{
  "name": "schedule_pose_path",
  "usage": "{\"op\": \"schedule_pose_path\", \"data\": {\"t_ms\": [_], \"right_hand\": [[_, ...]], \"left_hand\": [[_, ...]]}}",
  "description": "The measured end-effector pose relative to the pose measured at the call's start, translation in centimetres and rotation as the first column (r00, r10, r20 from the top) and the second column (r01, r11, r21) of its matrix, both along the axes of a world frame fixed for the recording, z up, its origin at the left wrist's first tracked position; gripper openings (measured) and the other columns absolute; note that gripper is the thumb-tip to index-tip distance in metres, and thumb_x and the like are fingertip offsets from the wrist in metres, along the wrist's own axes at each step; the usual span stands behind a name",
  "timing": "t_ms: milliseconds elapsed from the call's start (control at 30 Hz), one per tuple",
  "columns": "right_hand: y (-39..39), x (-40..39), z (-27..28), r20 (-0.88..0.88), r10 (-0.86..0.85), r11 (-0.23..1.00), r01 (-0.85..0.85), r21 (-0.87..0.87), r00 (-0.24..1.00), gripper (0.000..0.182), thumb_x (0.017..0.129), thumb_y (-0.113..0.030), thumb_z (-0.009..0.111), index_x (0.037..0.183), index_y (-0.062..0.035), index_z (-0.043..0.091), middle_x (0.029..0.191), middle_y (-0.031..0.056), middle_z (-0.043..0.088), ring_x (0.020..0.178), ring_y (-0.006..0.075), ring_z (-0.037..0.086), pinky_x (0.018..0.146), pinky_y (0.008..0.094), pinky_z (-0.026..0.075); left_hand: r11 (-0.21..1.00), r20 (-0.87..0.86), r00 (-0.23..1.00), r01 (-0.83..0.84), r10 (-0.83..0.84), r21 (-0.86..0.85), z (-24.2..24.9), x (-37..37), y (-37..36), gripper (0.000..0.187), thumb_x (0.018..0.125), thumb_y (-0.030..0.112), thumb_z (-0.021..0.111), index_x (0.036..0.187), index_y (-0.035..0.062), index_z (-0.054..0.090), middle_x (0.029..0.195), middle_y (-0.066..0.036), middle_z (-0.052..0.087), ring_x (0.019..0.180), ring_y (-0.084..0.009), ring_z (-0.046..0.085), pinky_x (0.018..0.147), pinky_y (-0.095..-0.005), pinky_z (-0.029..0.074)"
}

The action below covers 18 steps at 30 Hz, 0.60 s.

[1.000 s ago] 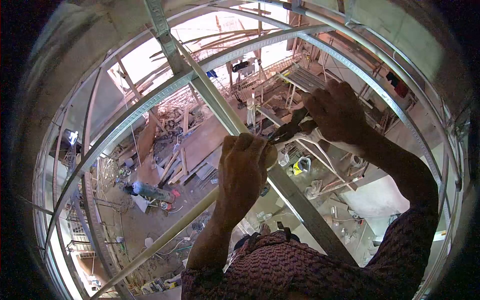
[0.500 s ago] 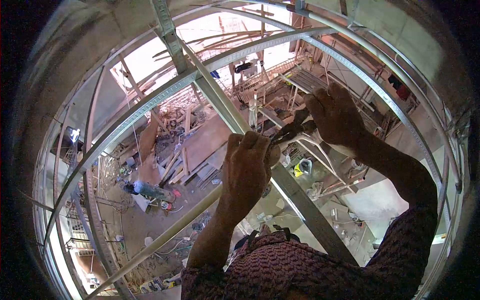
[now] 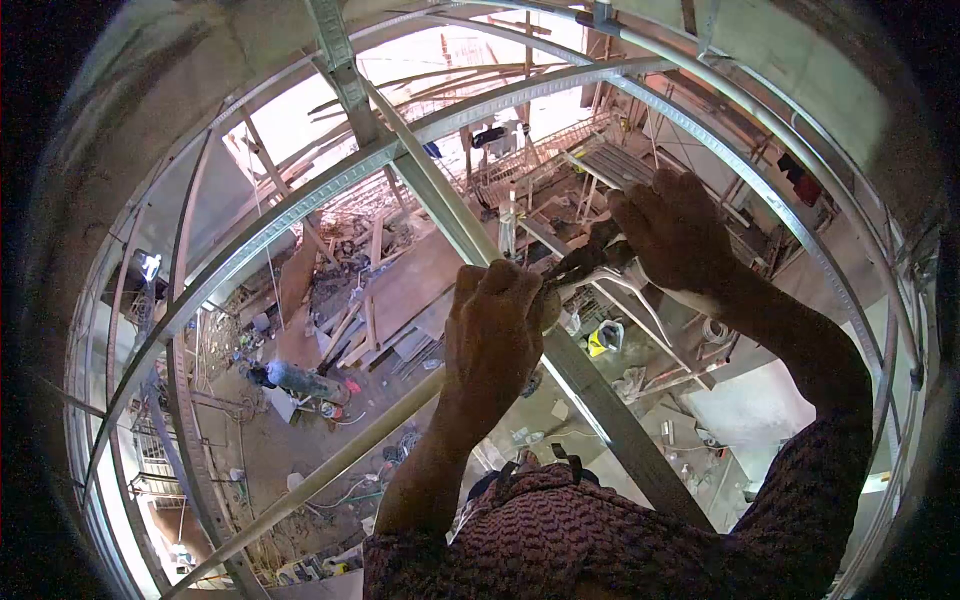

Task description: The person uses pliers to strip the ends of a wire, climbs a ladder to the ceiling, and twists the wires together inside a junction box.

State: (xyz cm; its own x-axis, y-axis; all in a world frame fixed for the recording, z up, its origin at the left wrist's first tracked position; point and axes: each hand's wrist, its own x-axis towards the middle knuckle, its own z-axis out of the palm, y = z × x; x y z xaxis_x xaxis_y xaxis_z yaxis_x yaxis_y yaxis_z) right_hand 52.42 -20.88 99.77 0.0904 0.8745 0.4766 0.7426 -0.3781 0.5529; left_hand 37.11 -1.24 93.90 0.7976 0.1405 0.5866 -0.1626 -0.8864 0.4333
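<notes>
The right hand (image 3: 675, 232) clamps dark pliers (image 3: 585, 258) (long axis slanting, nose down-left) toward the left hand (image 3: 495, 325), fingers curled on the metal channel (image 3: 590, 395).

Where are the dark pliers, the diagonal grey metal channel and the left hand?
Dark pliers (image 3: 585, 258), head view, on the jaws.
Diagonal grey metal channel (image 3: 610, 420), head view, lower stretch.
Left hand (image 3: 495, 335), head view, back of hand.

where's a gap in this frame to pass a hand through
Open bays lie left of the left hand, between the curved channel and the thin rail, and below the right hand. Crowded where pliers meet the diagonal channel.
</notes>
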Motion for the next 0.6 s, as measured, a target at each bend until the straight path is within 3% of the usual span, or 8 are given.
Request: {"op": "schedule_pose_path", "data": {"t_ms": [67,300,600], "right_hand": [[0.1,0.3,-0.6,-0.11,0.008,1.0,-0.009,-0.001,0.994,0.037,0.076,-0.016,0.067,0.109,0.0002,0.063,0.094,0.013,0.06,0.087,0.0297,0.059,0.079,0.0426,0.048],[0.2,0.7,-1.9,-0.097,0.042,0.995,-0.032,0.1,0.994,0.031,0.077,-0.017,0.065,0.103,-0.0019,0.058,0.095,0.0151,0.057,0.087,0.032,0.058,0.077,0.045,0.052],[0.1,0.2,-1.5,-0.068,-0.034,0.999,0.036,0.033,0.997,0.036,0.077,-0.021,0.067,0.105,0.0003,0.059,0.1,0.0187,0.058,0.093,0.0351,0.056,0.082,0.0516,0.049]], "left_hand": [[1.0,-0.016,1.0,-0.004,0.004,-0.012,0.0,0.0,-0.1,0.018,0.085,0.013,0.075,0.102,0.0055,0.072,0.1,-0.01,0.065,0.093,-0.0341,0.06,0.079,-0.045,0.056],[1.0,-0.028,1.0,-0.007,0.008,0.02,-0.4,0.0,0.0,0.022,0.085,0.009,0.073,0.107,0.0045,0.072,0.105,-0.012,0.064,0.096,-0.0339,0.059,0.079,-0.0446,0.056],[1.0,-0.036,0.999,-0.012,0.011,-0.014,-0.2,0.2,0.1,0.014,0.086,0.008,0.073,0.099,0.0025,0.072,0.101,-0.013,0.065,0.096,-0.0343,0.059,0.081,-0.0459,0.054]]}}
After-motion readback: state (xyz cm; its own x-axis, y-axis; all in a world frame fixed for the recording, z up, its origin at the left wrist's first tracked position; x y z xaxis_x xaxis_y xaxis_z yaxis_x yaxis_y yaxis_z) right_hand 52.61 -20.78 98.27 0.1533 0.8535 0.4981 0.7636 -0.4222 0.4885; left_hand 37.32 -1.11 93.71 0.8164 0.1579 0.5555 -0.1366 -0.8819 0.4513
